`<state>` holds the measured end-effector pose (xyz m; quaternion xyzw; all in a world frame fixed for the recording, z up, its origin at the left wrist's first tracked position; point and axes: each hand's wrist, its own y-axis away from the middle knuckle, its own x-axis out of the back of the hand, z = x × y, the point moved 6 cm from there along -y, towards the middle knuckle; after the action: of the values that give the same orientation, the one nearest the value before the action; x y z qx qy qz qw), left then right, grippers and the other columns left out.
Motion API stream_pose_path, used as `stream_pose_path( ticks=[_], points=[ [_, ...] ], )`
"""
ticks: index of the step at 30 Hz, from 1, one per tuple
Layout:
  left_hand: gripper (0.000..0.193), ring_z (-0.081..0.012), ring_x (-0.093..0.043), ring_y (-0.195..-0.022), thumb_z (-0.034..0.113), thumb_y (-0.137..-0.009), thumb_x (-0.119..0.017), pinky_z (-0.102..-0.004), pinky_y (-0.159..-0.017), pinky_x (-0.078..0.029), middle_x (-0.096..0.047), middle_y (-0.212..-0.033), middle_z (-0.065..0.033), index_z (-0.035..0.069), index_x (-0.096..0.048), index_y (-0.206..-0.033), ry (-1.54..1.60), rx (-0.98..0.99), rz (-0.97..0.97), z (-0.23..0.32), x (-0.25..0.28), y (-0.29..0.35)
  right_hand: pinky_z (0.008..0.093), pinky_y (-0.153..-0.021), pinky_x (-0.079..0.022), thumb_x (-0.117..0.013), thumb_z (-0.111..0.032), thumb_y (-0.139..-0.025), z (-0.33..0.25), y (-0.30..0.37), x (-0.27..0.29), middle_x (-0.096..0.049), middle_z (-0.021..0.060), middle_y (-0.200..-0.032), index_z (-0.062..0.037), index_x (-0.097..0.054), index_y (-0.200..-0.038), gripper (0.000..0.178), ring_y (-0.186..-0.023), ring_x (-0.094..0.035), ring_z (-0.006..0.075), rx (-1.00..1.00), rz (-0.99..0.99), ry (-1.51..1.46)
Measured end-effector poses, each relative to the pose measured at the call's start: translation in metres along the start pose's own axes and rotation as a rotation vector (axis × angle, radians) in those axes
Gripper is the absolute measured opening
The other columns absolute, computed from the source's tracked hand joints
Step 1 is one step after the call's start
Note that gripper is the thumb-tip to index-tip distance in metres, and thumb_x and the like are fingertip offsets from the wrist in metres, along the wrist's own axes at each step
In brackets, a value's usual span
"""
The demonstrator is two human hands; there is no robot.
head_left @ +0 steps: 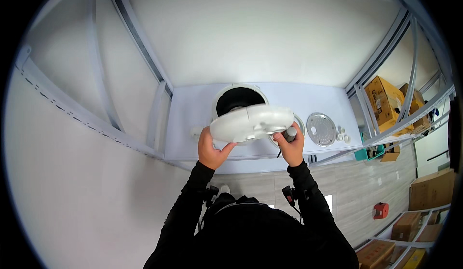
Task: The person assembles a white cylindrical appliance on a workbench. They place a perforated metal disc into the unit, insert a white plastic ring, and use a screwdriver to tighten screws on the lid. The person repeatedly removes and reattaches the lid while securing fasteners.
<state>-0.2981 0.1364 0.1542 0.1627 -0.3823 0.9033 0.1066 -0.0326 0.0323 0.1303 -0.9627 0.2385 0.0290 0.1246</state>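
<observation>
Between my two hands a round white lid (243, 123), which looks like a rice cooker lid, is held up tilted over the table. My left hand (211, 151) grips its left edge, thumb on the near side. Closed at the lid's right edge, my right hand (293, 148) also holds a screwdriver (290, 133) with a grey handle, its thin shaft pointing down toward me. Behind the lid stands a white rice cooker body (216, 104) with a black interior, partly covered by the lid. A round metallic rim (302, 123) shows beside my right hand, mostly hidden.
On the white table (185, 110), a perforated metal disc (321, 129) lies at the right, next to several small whitish round parts (346, 138). Grey metal frame posts flank the table. Cardboard boxes (383, 102), a teal crate (370, 153) and a red stool (381, 210) are farther right.
</observation>
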Motion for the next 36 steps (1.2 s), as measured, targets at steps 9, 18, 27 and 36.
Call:
stream_pose_path(
  ticks=[9, 18, 27, 36],
  points=[
    [0.081, -0.0361, -0.054, -0.121, 0.025, -0.075, -0.089, -0.0447, -0.102, -0.045, -0.053, -0.13, -0.019, -0.003, -0.049, -0.138, -0.029, 0.118, -0.01, -0.012, -0.004, -0.026, 0.0311, -0.092, -0.052, -0.084, -0.02, -0.088, 0.001, -0.035, -0.024, -0.068, 0.0092, -0.117, 0.0041, -0.06, -0.132, 0.056, -0.104, -0.064, 0.0152, -0.006, 0.138, 0.074],
    [0.097, -0.0408, -0.044, -0.134, 0.037, -0.085, -0.079, -0.0472, -0.112, -0.04, -0.035, -0.148, -0.0249, -0.009, -0.028, -0.154, -0.01, 0.21, -0.075, -0.051, -0.029, -0.021, 0.0329, -0.083, -0.051, -0.085, -0.031, -0.087, 0.028, -0.057, -0.018, -0.066, 0.0091, -0.1, 0.0051, -0.067, -0.12, 0.052, -0.092, -0.062, 0.0169, 0.052, 0.179, 0.353],
    [0.099, -0.0434, -0.04, -0.139, 0.039, -0.088, -0.076, -0.0476, -0.115, -0.038, -0.029, -0.153, -0.028, -0.013, -0.024, -0.154, -0.052, 0.3, -0.079, -0.07, -0.039, -0.006, 0.0383, -0.077, -0.051, -0.083, -0.04, -0.087, 0.029, -0.059, -0.024, -0.065, 0.0156, -0.094, 0.0066, -0.071, -0.109, 0.053, -0.084, -0.064, 0.0267, -0.016, 0.207, 0.534],
    [0.099, -0.043, -0.042, -0.137, 0.038, -0.086, -0.079, -0.0485, -0.114, -0.038, -0.036, -0.15, -0.0281, -0.011, -0.026, -0.154, 0.052, 0.308, -0.035, -0.078, -0.04, -0.003, 0.0399, -0.074, -0.051, -0.081, -0.043, -0.088, 0.027, -0.06, -0.024, -0.067, 0.0174, -0.092, 0.0063, -0.072, -0.11, 0.055, -0.082, -0.066, 0.0298, -0.027, 0.202, 0.562]
  ],
)
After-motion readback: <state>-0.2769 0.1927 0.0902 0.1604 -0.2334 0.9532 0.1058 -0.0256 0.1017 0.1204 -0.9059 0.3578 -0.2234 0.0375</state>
